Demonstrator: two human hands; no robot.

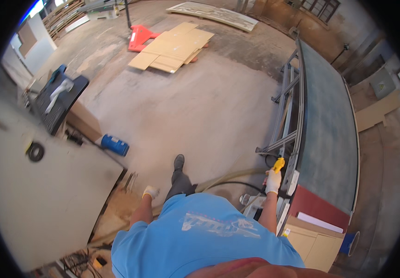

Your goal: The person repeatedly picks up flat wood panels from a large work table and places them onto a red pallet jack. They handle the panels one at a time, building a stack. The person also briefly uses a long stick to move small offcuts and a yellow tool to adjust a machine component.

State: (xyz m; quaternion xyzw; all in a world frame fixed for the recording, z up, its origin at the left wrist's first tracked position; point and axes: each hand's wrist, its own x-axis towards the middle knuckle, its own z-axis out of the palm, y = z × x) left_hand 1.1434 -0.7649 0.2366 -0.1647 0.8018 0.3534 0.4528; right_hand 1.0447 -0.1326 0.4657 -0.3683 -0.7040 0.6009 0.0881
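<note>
My right hand (273, 181), in a white work glove, is closed around a yellow air gun (278, 164) beside the near end of a long machine bed. A dark hose (237, 183) curves across the floor toward that hand. Low at my left side hangs my left hand (151, 192), also in a white glove; its fingers are too small and blurred to make out, and it touches nothing visible. The machine's long dark green belt (327, 125) stretches away on the right, with a dark red panel (315, 206) at its near end.
A large pale cabinet (47, 194) stands on the left, with a blue cylinder (115, 144) on the floor beside it. Ahead, flattened cardboard (176, 46) lies on a red pallet jack (139, 38). Boxes (313, 245) and a blue bin (349, 243) are at the near right.
</note>
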